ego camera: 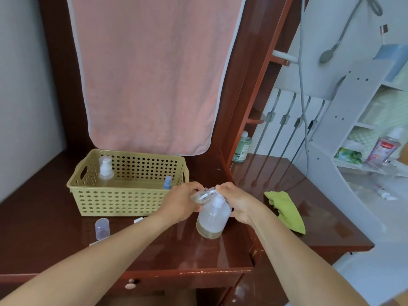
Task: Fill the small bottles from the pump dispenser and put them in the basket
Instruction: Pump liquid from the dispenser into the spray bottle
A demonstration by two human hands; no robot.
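Left hand [183, 202] grips the small bottle [204, 195], tilted with its threaded open neck pointing right toward the white nozzle. Right hand [238, 204] curls around the top of the pump dispenser [212, 219], which stands on the glossy dark wooden table [44, 217], near and right of the basket [128, 188].

This looks like the filling step. To do it well, bring the mouth right under the spout before pressing. The neck is narrow, so any gap likely means a dribble down smooth clear plastic. Short, gentle strokes seem wise. The dispenser is a rounded translucent bottle with only a thin yellowish layer at its base, so it may sputter. A firm hold on its shoulder should stop it tipping.

The basket is olive plastic, perforated all round, with a handle slot. A capped pump bottle [105, 171] stands in its far left corner. A soft green cloth [287, 208] lies to the right, handy for drips.
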